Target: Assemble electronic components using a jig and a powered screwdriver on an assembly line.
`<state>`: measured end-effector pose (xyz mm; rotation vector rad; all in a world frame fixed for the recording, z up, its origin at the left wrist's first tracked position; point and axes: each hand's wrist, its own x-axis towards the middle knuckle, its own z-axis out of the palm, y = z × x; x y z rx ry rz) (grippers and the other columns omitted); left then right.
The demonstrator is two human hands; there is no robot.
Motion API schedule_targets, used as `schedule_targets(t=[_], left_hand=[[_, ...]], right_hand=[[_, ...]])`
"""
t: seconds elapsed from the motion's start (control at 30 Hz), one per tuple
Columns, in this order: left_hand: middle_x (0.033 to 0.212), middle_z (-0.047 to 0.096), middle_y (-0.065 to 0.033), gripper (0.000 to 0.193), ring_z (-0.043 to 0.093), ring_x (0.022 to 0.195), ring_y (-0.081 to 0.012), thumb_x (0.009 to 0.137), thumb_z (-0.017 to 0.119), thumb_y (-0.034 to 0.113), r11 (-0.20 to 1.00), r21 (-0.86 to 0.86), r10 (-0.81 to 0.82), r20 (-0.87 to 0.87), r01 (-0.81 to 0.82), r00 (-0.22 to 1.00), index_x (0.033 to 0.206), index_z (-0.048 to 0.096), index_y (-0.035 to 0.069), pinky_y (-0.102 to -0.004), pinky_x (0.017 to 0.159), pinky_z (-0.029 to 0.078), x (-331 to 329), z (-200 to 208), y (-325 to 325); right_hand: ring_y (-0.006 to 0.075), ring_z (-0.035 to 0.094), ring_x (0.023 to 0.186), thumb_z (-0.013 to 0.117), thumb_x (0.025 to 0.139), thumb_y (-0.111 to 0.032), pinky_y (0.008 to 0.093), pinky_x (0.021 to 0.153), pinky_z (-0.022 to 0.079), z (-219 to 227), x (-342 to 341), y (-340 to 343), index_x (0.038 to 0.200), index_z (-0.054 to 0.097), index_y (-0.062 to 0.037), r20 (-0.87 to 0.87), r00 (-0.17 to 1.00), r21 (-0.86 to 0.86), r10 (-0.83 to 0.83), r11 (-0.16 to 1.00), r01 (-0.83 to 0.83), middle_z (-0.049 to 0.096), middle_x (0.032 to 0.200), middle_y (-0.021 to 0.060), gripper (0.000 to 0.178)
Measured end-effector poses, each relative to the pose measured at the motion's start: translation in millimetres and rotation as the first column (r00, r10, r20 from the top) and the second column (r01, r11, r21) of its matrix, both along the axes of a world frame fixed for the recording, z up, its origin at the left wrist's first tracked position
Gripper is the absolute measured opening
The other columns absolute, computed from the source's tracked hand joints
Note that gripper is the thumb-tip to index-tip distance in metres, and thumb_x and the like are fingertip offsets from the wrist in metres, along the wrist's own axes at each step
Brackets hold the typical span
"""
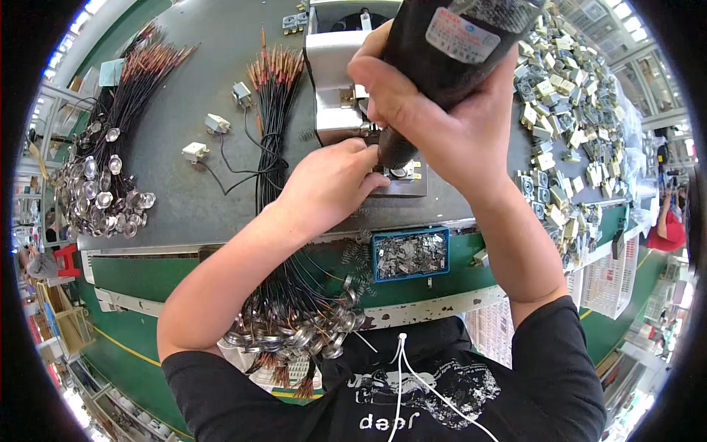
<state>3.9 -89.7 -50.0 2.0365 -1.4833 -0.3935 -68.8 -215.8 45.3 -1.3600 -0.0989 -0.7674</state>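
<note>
Far L of the machine [331, 81]: bundle of blk wires [136, 96] w/ metal caps [104, 199]. Nearer the machine, L side: 3 small connectors [218, 124], then 2nd wire bundle [274, 125] just beside it. My L hand [328, 180] is at the machine's near end; can't tell if its fingers pinch anything. Blue tray [375, 258] of metal bits [412, 253] sits closer to me than the machine. My R hand [449, 129] is wrapped round the blk cylindrical tool [456, 70], tip down at the machine's near end. R of machine: big connector pile [567, 103].
</note>
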Motion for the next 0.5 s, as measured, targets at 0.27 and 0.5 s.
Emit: schedule_targets(t=[0.27,0.5], left_hand=[[0.092,0.066,-0.0166,0.033,0.068,0.091,-0.0374,0.092,0.070,0.029,0.994,0.005,-0.107,0.129,0.108,0.986,0.104,0.061,0.000,-0.0481,0.080,0.056,9,-4,-2],[0.095,0.068,-0.0169,0.033,0.068,0.093,-0.0384,0.092,0.072,0.026,0.988,-0.117,-0.090,0.058,0.097,0.994,0.110,0.063,0.000,-0.0478,0.082,0.056,9,-15,-6]], right_hand=[[0.0115,0.067,0.070,0.075,0.086,0.010,0.0250,0.061,0.054,-19,-4,-20,0.098,0.064,0.0032,0.076,0.996,-0.306,-0.038,0.950,0.060,0.073,0.089,0.0089,0.017],[0.0114,0.068,0.076,0.075,0.085,0.011,0.0254,0.065,0.056,-23,-2,-14,0.105,0.059,0.0031,0.106,0.990,-0.342,-0.095,0.931,0.126,0.073,0.093,0.0097,0.027]])
